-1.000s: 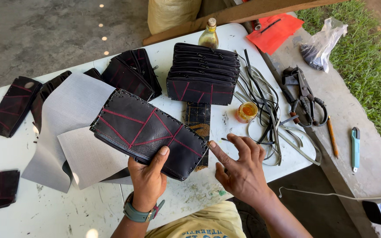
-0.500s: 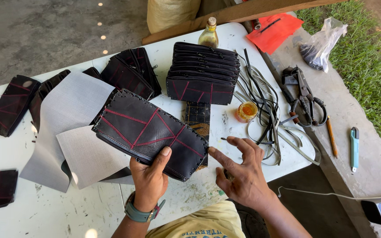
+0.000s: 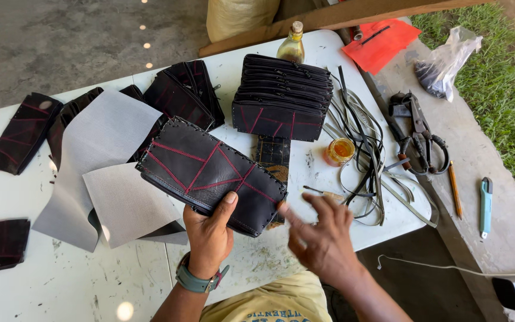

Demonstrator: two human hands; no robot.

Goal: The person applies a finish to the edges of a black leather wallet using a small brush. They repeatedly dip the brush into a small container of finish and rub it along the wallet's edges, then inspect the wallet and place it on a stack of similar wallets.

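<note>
My left hand [image 3: 208,234] holds the black pouch [image 3: 213,175] from below, thumb on top, above the white table [image 3: 25,280]. My right hand [image 3: 323,235] is open with fingers spread, at 3 o'clock of the pouch, fingertip near its edge. Grey sheets [image 3: 105,173] lie at 9 o'clock.

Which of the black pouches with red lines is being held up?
The black stitched leather pouch pinched in the left hand. It is lifted above the grey sheets, while the other pouches lie flat or stacked on the white table.

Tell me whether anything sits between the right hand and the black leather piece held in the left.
Nothing visible does. The right hand is blurred, its fingertips right at the edge of the black leather piece that the left hand grips.
</note>
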